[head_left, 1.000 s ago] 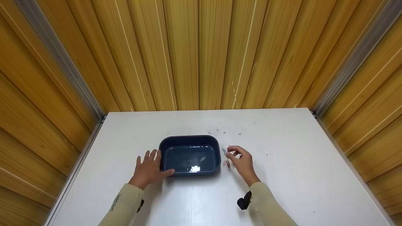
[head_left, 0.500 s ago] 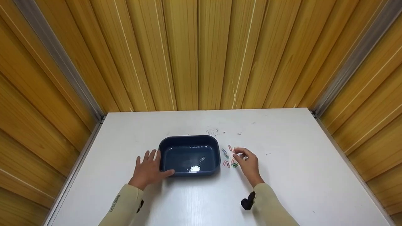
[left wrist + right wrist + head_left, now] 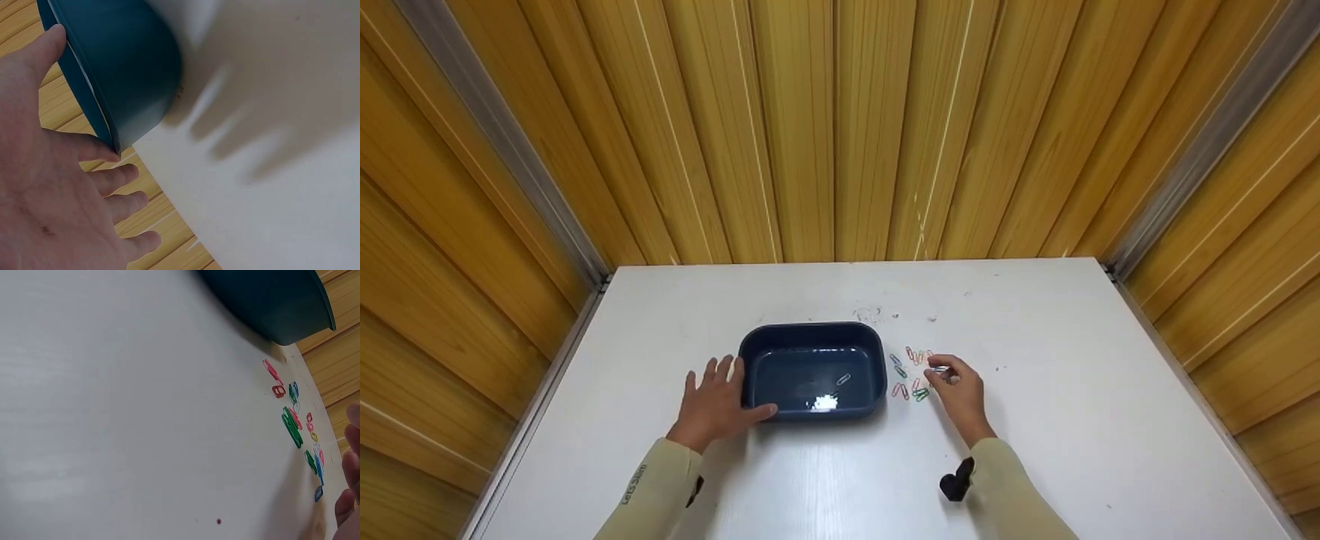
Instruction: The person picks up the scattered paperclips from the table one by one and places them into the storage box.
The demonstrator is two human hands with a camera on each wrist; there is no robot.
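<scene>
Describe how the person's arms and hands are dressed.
The left sleeve and right sleeve are long and pale khaki. Small dark lettering runs along the left one. A black attachment shows at the right wrist, a smaller black part at the left. The left hand and right hand wear no gloves.

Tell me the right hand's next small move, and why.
Probably pinch one loose paper clip with the right hand: its thumb and forefinger are by the scattered clips, the left hand touches the box's rim, and only one clip shows inside. I can't tell whether those fingers hold one.
</scene>
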